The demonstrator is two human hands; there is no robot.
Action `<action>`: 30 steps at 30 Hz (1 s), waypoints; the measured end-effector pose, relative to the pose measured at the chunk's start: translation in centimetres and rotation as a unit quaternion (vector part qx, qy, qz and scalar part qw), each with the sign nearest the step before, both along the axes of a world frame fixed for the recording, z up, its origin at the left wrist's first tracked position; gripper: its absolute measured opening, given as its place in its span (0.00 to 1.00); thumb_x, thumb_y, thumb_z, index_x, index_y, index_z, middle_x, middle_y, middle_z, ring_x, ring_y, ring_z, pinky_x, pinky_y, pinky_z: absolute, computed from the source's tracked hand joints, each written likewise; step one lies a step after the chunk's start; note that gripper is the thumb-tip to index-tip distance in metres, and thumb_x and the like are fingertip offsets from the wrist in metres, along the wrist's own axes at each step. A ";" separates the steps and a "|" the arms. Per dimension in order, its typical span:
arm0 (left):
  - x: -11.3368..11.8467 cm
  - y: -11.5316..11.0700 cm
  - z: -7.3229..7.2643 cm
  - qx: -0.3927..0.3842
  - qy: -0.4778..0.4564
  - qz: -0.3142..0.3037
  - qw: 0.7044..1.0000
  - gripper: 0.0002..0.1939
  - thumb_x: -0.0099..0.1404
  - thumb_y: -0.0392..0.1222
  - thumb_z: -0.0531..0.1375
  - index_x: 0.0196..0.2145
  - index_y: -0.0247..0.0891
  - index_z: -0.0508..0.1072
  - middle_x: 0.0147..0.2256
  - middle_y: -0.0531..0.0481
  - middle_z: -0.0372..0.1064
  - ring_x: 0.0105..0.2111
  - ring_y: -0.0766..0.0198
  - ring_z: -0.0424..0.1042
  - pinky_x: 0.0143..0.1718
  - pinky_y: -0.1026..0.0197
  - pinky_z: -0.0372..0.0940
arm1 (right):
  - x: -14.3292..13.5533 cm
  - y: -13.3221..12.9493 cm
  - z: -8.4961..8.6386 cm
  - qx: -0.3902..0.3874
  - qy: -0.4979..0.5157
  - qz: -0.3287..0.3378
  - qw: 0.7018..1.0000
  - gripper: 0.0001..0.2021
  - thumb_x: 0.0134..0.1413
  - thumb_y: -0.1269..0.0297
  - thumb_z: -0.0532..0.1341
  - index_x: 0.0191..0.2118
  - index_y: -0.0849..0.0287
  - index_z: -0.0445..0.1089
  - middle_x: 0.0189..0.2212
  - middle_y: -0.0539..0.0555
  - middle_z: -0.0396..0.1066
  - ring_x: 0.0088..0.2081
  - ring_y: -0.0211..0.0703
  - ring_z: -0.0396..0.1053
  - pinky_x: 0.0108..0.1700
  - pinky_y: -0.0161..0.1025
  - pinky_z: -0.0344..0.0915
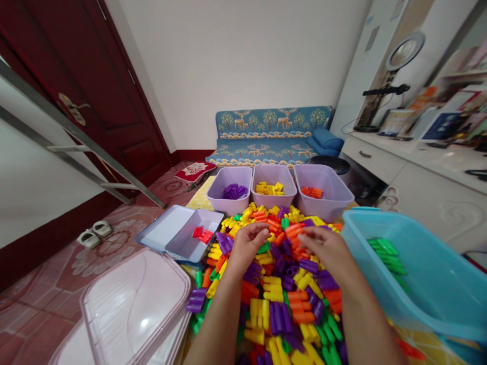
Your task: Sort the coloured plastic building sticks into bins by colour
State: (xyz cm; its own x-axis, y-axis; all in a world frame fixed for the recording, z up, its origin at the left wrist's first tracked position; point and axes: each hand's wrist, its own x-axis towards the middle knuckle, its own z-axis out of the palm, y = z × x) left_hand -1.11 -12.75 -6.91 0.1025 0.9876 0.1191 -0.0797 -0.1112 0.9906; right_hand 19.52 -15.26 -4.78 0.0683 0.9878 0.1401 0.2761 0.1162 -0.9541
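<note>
A heap of plastic toy blocks, each shaped like joined tubes, spreads before me in purple, yellow, orange and green. My right hand (325, 248) is over the heap's right side, its fingers closed on an orange block (296, 234). On the left side my left hand (248, 244) hovers with fingers curved and thumb a little apart, and I see nothing held in it. A green block (263, 248) lies right beside its thumb. Between the wrists are purple blocks (279, 317), yellow blocks (273, 289) and orange blocks (300, 305).
Behind the heap stand three lilac bins: one with purple blocks (230, 205), one with yellow (274, 201), one with orange (327, 203). A blue bin (429, 304) at right holds green blocks. At left are a shallow box (190, 246) with red blocks and stacked lids (133, 299).
</note>
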 end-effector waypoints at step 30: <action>0.5 -0.4 -1.1 0.142 0.374 0.054 0.915 0.20 0.62 0.51 0.60 0.48 0.39 0.75 0.53 0.39 0.66 0.55 0.49 0.64 0.56 0.48 0.60 | -3.4 2.0 -4.3 0.142 -0.320 0.062 0.935 0.32 0.50 0.76 0.54 0.63 0.54 0.59 0.65 0.56 0.54 0.66 0.49 0.49 0.66 0.54 0.49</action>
